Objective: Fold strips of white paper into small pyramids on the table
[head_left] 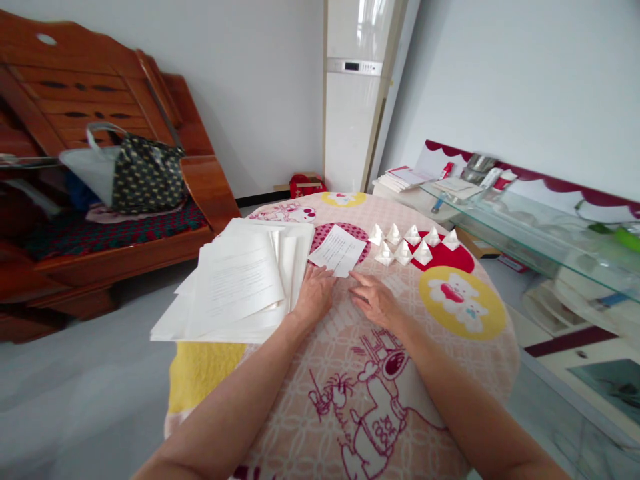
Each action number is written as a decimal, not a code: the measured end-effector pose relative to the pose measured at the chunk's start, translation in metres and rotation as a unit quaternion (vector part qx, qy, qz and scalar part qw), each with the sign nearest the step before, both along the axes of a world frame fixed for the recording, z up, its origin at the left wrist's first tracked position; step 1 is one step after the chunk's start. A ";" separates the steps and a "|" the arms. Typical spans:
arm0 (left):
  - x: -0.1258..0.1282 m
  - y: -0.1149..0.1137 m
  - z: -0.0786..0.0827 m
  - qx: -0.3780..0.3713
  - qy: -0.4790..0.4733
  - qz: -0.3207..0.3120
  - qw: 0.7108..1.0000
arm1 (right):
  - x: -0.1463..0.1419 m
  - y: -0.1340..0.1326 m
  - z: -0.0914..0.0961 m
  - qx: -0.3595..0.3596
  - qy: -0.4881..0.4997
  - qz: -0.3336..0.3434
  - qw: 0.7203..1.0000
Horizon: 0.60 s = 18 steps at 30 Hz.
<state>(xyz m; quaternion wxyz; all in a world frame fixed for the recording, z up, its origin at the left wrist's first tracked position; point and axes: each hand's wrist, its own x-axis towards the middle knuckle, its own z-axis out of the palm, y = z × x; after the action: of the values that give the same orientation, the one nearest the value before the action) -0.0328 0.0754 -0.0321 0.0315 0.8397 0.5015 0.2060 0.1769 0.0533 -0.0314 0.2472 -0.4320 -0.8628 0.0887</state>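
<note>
A small white sheet of paper [339, 250] with lines of print lies flat and at an angle on the patterned tablecloth. Fingers of my left hand [316, 293] rest at its near left edge, stretched out and low. At the near right corner, the index finger of my right hand [376, 300] reaches the paper, its other fingers apart. Neither hand grips anything. Beyond my right hand stand several folded white paper pieces [404, 252] with pointed tops, in two rows. To the left of my left hand spreads a pile of white paper sheets [240, 280], some printed.
The round table's tablecloth [320, 400] has cartoon figures. A glass-topped cabinet [540, 233] stands close on the right, with papers and cups on it. On the left is a wooden bench [90, 73] holding a dark patterned bag [147, 173]. A tall white air conditioner [353, 120] stands behind.
</note>
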 end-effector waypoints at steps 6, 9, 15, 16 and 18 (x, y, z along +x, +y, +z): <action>0.002 -0.002 0.005 0.007 -0.014 -0.020 1.000 | 0.000 0.000 -0.001 0.013 0.005 -0.006 1.000; 0.006 -0.005 0.006 0.015 -0.051 -0.062 0.997 | 0.003 0.003 -0.004 0.034 0.020 -0.014 0.999; 0.009 -0.012 0.012 0.028 -0.176 -0.134 0.975 | 0.018 0.013 -0.006 0.023 0.089 0.008 0.996; 0.007 -0.012 0.014 0.032 -0.198 -0.129 0.971 | 0.021 0.013 -0.006 0.013 0.105 0.014 0.994; 0.002 -0.011 0.018 0.042 -0.236 -0.103 0.965 | 0.027 0.013 -0.003 -0.007 0.139 0.023 0.990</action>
<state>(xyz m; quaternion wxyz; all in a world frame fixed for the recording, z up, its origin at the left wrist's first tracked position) -0.0307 0.0642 -0.0137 0.1344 0.8152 0.3815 0.4145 0.2040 0.0665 -0.0345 0.3596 -0.3977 -0.8289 0.1596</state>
